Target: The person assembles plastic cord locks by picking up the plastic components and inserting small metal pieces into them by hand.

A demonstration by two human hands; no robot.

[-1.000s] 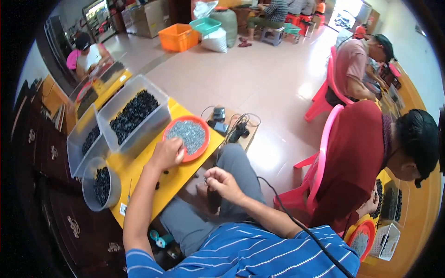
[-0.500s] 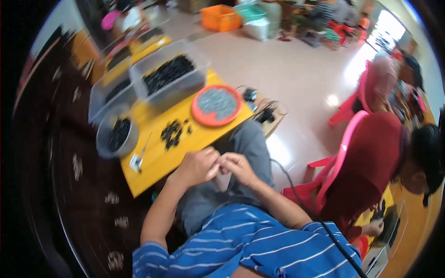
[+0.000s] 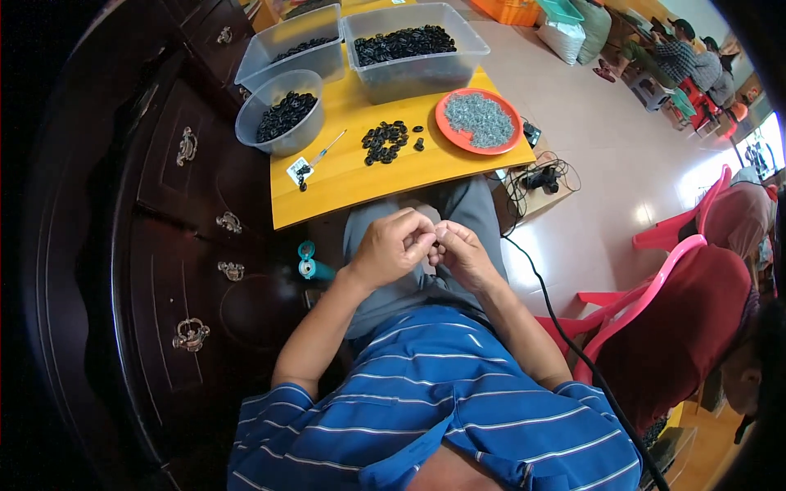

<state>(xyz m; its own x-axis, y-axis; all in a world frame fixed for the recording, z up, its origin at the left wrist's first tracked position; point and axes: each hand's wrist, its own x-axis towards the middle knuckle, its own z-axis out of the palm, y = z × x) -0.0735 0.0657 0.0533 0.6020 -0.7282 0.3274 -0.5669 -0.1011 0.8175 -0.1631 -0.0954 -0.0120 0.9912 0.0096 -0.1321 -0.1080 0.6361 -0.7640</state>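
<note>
Over my lap, my left hand (image 3: 397, 245) and my right hand (image 3: 460, 250) meet at the fingertips. Both are pinched closed; whatever sits between the fingers is too small or too hidden to name. Beyond them, on the yellow table (image 3: 344, 196), lies a loose pile of small black oval parts (image 3: 385, 142). A red plate (image 3: 440, 123) to its right bears many small clear pieces (image 3: 479, 120). Left of the pile are a thin pointed tool (image 3: 330, 146) and a small white printed square (image 3: 295, 169) with a few black parts on it.
A round clear tub (image 3: 281, 149) and two rectangular clear bins (image 3: 409, 78) (image 3: 254, 72) hold more black parts. Dark carved drawers (image 3: 176, 245) stand at my left. A black cable (image 3: 547, 303) runs past my right arm. A person in dark red (image 3: 671, 327) sits on a pink chair.
My view has swung, so the table and bins appear higher and further right. My hands stay together over my lap, fingertips still pinched.
</note>
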